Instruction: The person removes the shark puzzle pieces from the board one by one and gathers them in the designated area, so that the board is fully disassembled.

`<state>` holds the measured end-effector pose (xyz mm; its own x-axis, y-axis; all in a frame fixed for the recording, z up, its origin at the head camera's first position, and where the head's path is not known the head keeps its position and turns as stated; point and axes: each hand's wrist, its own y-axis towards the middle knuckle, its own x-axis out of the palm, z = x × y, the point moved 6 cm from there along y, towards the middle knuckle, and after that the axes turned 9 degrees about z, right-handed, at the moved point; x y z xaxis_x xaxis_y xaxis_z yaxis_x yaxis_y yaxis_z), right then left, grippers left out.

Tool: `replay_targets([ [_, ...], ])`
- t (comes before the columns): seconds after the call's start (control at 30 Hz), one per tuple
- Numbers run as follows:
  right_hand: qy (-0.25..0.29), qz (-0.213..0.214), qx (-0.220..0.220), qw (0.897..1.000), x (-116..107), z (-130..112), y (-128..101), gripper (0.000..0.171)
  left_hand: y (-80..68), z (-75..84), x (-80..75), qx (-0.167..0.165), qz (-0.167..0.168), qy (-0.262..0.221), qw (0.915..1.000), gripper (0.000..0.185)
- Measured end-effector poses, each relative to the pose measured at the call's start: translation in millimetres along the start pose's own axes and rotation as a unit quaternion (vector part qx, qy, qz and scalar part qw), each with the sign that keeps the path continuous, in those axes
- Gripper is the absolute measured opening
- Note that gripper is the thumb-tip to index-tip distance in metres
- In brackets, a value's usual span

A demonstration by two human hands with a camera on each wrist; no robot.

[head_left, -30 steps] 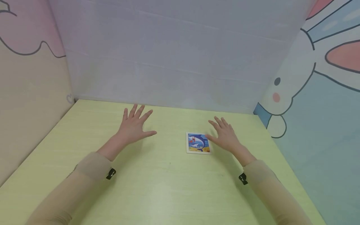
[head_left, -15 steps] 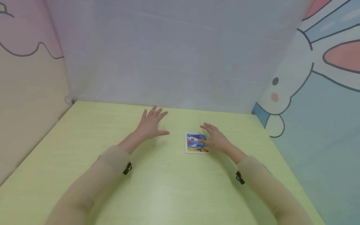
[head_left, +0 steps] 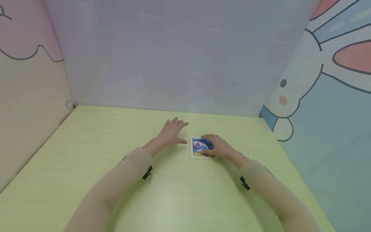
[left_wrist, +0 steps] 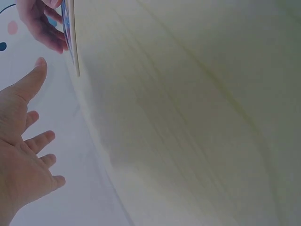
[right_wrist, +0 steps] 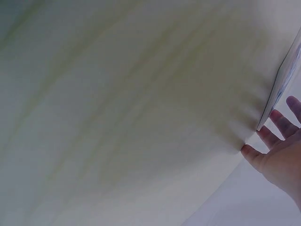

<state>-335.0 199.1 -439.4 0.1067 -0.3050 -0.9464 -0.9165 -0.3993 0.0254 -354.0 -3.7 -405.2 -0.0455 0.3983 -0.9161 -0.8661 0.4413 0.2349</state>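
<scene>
A square picture board (head_left: 197,149) with a white border and a blue sea-animal picture lies flat on the table. My right hand (head_left: 221,147) reaches over its right side, thumb across the picture and fingers toward the far edge. In the right wrist view, fairly straight fingertips of that hand (right_wrist: 282,153) come down right at the board's edge (right_wrist: 278,82). My left hand (head_left: 171,132) hovers just left of the board, fingers spread and holding nothing. The left wrist view shows this hand (left_wrist: 21,141) apart from the board's thin side (left_wrist: 71,44).
The pale yellow-green table (head_left: 162,193) extends around the board. A light back wall (head_left: 162,58) rises behind it, with a cream and pink wall (head_left: 29,96) at left and a rabbit-printed wall (head_left: 333,129) at right.
My left hand has moved rightward to near the board's left side. My right hand has moved left and lower, from beside the board to over its right part. The board stays in place.
</scene>
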Motion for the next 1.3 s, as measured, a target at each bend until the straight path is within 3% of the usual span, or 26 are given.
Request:
replay_targets([
  [0.3, -0.031, 0.006, -0.033, 0.999, 0.9, -3.7, -2.9, 0.073, 13.2, 12.9, 25.7, 0.03, -0.052, -0.039, 0.9974, 0.073],
  [0.53, -0.035, 0.022, -0.043, 0.998, 2.2, -3.4, -2.2, 0.072, 17.6, 13.4, 39.1, 0.009, -0.078, -0.074, 0.9942, 0.06],
  [0.8, -0.04, 0.031, -0.053, 0.997, 1.3, -1.3, -2.4, 0.072, 17.4, 13.9, 42.9, 0.002, -0.089, -0.074, 0.9933, 0.045],
  [1.03, -0.039, 0.033, -0.063, 0.997, -4.7, -3.0, -8.0, 0.07, 17.2, 18.5, 42.4, 0.004, -0.091, -0.076, 0.9929, 0.044],
  [1.3, -0.035, 0.016, -0.045, 0.998, -0.2, 2.3, -8.4, 0.071, 16.6, 19.1, 46.3, -0.005, -0.089, -0.077, 0.9931, 0.042],
])
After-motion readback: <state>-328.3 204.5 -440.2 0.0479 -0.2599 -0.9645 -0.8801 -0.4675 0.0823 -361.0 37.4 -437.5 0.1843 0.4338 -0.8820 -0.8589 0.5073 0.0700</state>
